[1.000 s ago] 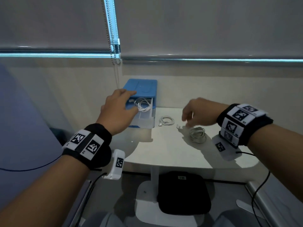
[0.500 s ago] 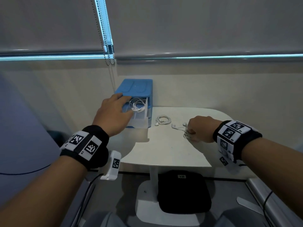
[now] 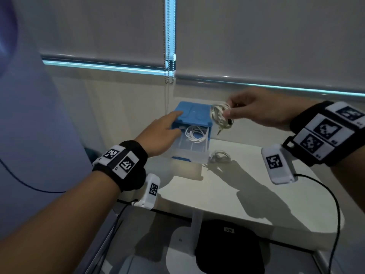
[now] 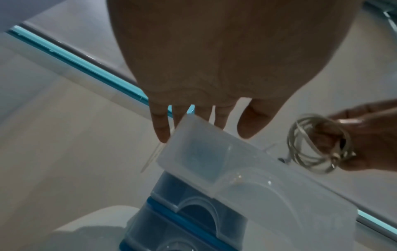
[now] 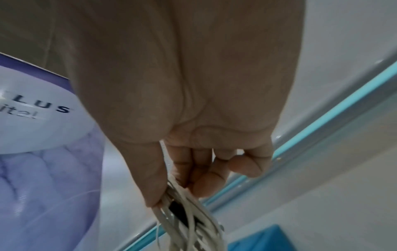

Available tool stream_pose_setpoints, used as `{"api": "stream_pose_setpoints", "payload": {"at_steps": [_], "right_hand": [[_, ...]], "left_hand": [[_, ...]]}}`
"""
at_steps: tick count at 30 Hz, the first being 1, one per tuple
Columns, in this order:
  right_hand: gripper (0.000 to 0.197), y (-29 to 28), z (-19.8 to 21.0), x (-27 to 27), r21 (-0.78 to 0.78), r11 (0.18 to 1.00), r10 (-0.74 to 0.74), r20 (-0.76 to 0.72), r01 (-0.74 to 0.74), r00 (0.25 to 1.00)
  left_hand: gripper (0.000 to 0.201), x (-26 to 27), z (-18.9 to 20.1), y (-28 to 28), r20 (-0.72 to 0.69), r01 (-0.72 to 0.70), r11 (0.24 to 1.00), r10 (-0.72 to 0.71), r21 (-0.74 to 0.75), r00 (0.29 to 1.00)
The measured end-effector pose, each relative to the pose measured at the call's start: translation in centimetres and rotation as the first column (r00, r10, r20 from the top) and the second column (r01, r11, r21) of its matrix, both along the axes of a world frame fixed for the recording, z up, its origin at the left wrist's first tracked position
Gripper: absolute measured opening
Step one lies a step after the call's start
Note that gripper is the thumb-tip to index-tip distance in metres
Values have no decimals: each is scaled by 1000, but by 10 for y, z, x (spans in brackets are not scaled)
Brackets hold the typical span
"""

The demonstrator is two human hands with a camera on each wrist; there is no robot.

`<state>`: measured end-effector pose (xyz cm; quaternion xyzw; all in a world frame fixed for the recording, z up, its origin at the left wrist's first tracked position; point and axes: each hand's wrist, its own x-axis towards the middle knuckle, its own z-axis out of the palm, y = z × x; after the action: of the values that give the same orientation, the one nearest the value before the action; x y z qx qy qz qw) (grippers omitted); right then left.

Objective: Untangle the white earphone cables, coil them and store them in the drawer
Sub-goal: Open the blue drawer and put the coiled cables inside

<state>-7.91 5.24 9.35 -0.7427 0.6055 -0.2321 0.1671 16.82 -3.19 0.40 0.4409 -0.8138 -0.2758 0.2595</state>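
A blue drawer unit (image 3: 194,113) stands at the table's back left, its clear top drawer (image 3: 190,158) pulled out. One white earphone coil (image 3: 194,133) lies inside that drawer. My left hand (image 3: 169,123) rests with straight fingers on the unit's left side and drawer edge, and its fingers reach over the drawer (image 4: 236,169) in the left wrist view. My right hand (image 3: 229,112) pinches a second coiled cable (image 3: 218,115) in the air above the unit's right corner, seen also as the coil (image 4: 296,144) and the coil (image 5: 189,220). A third coil (image 3: 219,157) lies on the table by the drawer front.
The small white table (image 3: 227,194) meets the wall behind. A blind chain (image 3: 168,56) hangs above the unit. A large bedding package (image 3: 29,135) stands to the left. A black bag (image 3: 227,250) sits under the table by its post.
My right hand closed on the coil lying on the table and lifted it up and left to the drawer unit. My left hand stayed on the unit.
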Motion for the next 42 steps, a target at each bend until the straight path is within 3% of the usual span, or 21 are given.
{"api": "stream_pose_setpoints", "payload": {"at_steps": [4, 8, 11, 16, 20, 23, 28, 36, 38, 42], "right_hand": [[21, -24, 8, 35, -80, 989, 103, -212, -123, 972], [17, -44, -17, 68, -75, 972, 150, -532, -223, 833], [16, -51, -42, 77, -25, 952, 233, -586, -305, 776], [14, -50, -58, 76, 35, 904, 353, -625, -427, 696], [17, -42, -51, 78, 83, 914, 340, -691, -397, 638], [16, -45, -51, 81, 70, 930, 306, -692, -361, 654], [13, -56, -58, 87, 6, 954, 215, -710, -299, 671], [22, -42, -44, 59, -194, 969, 91, -296, -153, 951], [34, -35, -46, 52, -121, 981, 116, -257, -151, 959], [44, -29, -66, 49, 15, 979, 193, -403, -205, 895]], "left_hand": [[51, 4, -2, -4, -209, 15, 990, 15, 142, 978], [65, 6, -6, -4, -286, 71, 985, -23, 159, 958], [71, 8, -5, -3, -227, 72, 990, -43, 124, 973], [47, 12, -8, -7, -57, 87, 996, -86, 0, 995], [36, 16, -17, -15, 118, 114, 983, -98, -143, 988], [39, 14, -18, -14, 84, 115, 977, -101, -180, 991], [70, 17, -16, -14, 80, 91, 986, -81, -138, 994], [93, 21, -20, -18, 105, 168, 984, -161, -59, 981], [93, 21, -21, -18, 132, 188, 981, -182, -40, 974], [95, 21, -18, -15, 186, 160, 986, -148, -54, 971]]}}
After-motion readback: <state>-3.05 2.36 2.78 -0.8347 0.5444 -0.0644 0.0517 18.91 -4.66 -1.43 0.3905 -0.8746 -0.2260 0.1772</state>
